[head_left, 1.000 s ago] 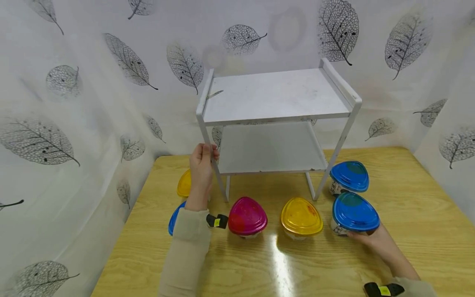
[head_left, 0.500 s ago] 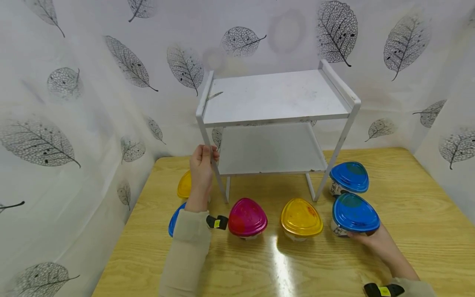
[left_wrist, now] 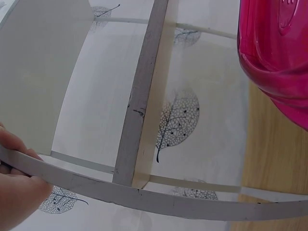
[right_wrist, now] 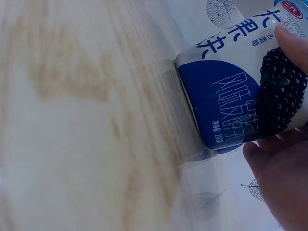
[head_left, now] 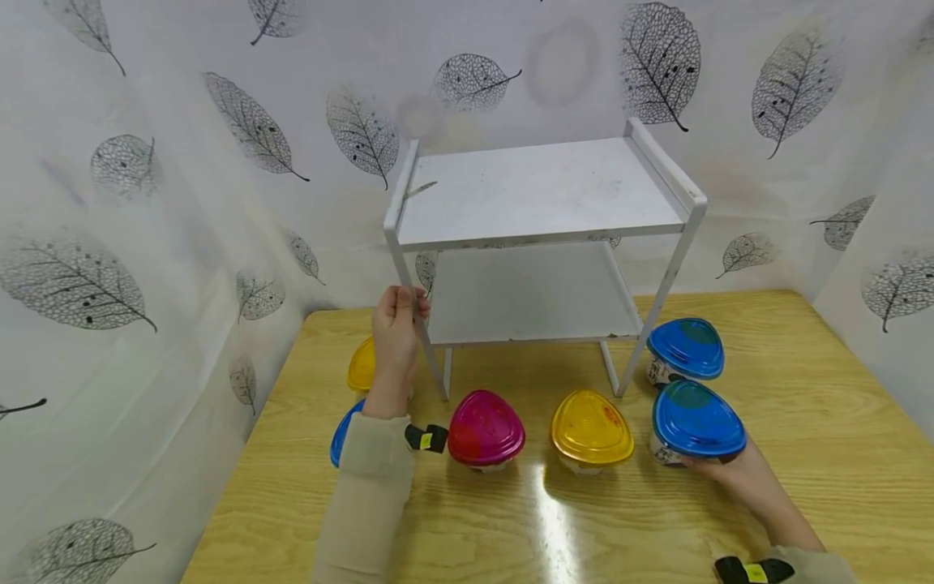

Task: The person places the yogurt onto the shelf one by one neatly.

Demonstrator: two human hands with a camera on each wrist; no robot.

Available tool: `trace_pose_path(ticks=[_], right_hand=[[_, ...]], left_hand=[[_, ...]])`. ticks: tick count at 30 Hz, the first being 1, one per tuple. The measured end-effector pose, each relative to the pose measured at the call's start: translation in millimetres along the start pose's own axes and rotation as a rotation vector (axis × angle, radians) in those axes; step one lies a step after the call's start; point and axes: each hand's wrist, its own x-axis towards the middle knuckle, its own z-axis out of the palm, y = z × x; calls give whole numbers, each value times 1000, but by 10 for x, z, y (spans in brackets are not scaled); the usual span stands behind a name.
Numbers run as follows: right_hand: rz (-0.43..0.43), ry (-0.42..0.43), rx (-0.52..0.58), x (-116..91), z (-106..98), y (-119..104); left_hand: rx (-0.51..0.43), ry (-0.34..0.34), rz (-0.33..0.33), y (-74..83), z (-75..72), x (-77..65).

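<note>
My left hand (head_left: pixel 396 324) grips the front left leg of a white two-tier shelf rack (head_left: pixel 540 191); in the left wrist view, fingers and thumb (left_wrist: pixel 24 192) wrap round that leg. At the right, my right hand (head_left: pixel 744 478) holds a blue-lidded yogurt tub (head_left: pixel 699 420) by its side. The right wrist view shows the tub's printed wall (right_wrist: pixel 231 96), with a blackberry picture, between thumb and fingers, its base close to the table. Just behind it stands another blue-lidded tub (head_left: pixel 686 349). Part of the right hand is hidden under the lid.
A magenta-lidded tub (head_left: pixel 486 428) and a yellow-lidded tub (head_left: pixel 593 428) stand before the rack on the wooden table (head_left: pixel 496 527). Left of it, another yellow-lidded tub (head_left: pixel 361 365) and a blue-lidded tub (head_left: pixel 343 434) are partly hidden by my left arm. Leaf-patterned cloth (head_left: pixel 197 203) surrounds the table.
</note>
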Motion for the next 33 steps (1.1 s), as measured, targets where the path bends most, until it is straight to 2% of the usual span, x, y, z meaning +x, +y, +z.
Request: trace_pose_path(ticks=[8,15,33], right_hand=[[40,-19,64,1,-1,-45],[47,-3,28,3,3,-64],[2,52,32,-14,32,-123]], left_hand=[[-1,-8,-5,18,3,-8],[0,-2,-10,23,9,4],[-9,-11,-15,32,-1,0]])
